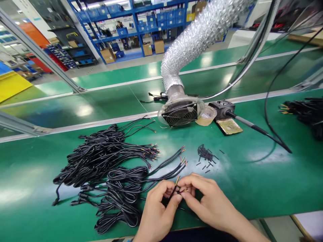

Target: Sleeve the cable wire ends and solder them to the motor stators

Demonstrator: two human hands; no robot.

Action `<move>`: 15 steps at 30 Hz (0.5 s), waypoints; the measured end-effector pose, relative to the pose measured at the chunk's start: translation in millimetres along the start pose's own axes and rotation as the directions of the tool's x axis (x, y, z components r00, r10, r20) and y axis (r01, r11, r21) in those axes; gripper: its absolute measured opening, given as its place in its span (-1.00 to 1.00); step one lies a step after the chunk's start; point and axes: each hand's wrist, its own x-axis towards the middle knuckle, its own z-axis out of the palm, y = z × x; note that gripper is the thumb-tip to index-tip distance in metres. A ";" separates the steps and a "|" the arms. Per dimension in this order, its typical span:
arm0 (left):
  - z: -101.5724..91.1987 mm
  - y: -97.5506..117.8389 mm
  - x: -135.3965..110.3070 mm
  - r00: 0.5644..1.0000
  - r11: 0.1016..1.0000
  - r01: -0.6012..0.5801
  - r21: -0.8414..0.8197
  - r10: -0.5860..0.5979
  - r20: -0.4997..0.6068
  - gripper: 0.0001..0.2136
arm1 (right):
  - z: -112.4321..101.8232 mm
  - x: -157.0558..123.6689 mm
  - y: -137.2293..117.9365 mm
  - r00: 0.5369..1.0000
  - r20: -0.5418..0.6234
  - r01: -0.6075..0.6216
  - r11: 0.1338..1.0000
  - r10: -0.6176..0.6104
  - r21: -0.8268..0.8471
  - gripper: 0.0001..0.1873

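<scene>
Black cable (176,187), its thin coloured wires bared at the tip, is pinched between both hands at the near edge of the green workbench (252,188). The left hand (157,210) is curled shut around the cable just below the tip, seemingly to steady it. The right hand (208,198) closes thumb and forefinger on the fine wires themselves, a grip suited to such small parts. Just to the left lie heaps of similar cables (106,168), their stripped ends fanned toward the hands, within easy reach. Beyond the right hand, a scatter of short black sleeves (207,155) rests apart on the bench. Farther back, a small fan (179,115) on a foil duct (202,30) faces the worker. It stands beside a soldering iron (252,127) in its stand (222,109), probably so placed to draw off fumes.
</scene>
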 end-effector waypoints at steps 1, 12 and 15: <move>0.1 -0.6 0.2 1.000 1.000 0.004 0.008 -0.004 -0.008 -0.91 | -4.1 -2.8 1.9 1.000 -0.001 -0.016 1.000 0.016 -0.010 -0.75; -2.1 4.9 1.1 0.999 0.999 -0.032 0.015 0.032 0.002 -0.89 | -31.1 -49.6 37.0 0.996 -0.056 -0.094 0.812 0.075 -0.576 -0.87; -2.1 5.7 0.9 1.000 1.000 -0.025 0.013 0.026 -0.012 -0.89 | -20.5 -41.7 33.8 0.998 -0.020 -0.054 0.833 0.052 -0.551 -0.78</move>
